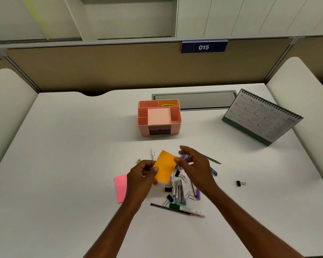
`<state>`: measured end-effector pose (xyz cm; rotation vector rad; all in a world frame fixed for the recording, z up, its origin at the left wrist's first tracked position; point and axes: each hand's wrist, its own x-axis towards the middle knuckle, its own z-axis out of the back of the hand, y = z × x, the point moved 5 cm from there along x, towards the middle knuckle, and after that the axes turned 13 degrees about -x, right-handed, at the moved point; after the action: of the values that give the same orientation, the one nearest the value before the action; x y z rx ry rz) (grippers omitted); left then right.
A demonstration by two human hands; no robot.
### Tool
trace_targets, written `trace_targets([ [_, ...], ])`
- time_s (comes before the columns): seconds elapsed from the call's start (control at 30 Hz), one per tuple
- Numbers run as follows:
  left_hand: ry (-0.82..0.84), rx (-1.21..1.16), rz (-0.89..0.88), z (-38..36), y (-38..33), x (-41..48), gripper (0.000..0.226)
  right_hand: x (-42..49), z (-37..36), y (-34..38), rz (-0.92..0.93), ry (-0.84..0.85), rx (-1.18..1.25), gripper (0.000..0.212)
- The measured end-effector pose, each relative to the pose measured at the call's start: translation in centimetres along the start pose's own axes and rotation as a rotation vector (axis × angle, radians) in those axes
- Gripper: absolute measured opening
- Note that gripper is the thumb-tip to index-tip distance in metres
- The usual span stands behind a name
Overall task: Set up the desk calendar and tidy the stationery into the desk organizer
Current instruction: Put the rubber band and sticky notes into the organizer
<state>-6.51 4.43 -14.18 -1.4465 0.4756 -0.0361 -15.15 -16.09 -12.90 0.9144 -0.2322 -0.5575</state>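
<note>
An orange sticky-note pad [164, 167] is held above the white desk [73, 146]. My left hand [141, 178] grips its lower left edge, and my right hand [193, 164] pinches its right edge with thumb and fingers. Behind them stands the pink desk organizer [159, 117], with a yellow item in a rear compartment. The desk calendar [262, 116] stands upright at the far right. Under my hands lies a heap of pens, a stapler [181, 192] and binder clips. A pink sticky-note pad [120, 188] lies left of my left wrist.
A green-capped marker [189, 210] and a pencil [171, 209] lie at the near edge of the heap. One binder clip [240, 183] sits alone to the right. A grey cable hatch [194, 99] lies behind the organizer, before the partition wall.
</note>
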Motion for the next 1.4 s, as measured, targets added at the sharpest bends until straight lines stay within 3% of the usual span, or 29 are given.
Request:
trace_targets([
  [0.17, 0.033, -0.052, 0.007, -2.1, -2.0, 2.1, 0.012, 4.6, 1.7, 3.1, 0.11, -0.027, -0.115, 0.015],
  [0.4, 0.047, -0.016, -0.074, -4.2, -5.6, 5.3, 0.012, 9.2, 3.9, 5.1, 0.15, -0.04, -0.271, 0.019],
  [0.63, -0.033, 0.412, -0.573, -5.4, -14.7, 9.5, 0.019, 13.5, 6.0, 9.2, 0.413, -0.157, -0.393, 0.015],
  [0.8, -0.044, 0.524, -0.751, -6.8, -19.1, 13.3, 0.015, 16.9, 6.8, 11.3, 0.485, -0.266, -0.426, 0.012],
  [1.0, -0.119, 0.675, -0.79, -7.7, -20.4, 17.0, 0.015, 20.7, 6.5, 11.7, 0.487, -0.304, -0.515, 0.019],
  [1.4, -0.091, 0.8, -0.73, -9.2, -17.8, 21.1, 0.019, 23.9, 4.1, 8.7, 0.416, -0.277, -0.623, 0.02],
])
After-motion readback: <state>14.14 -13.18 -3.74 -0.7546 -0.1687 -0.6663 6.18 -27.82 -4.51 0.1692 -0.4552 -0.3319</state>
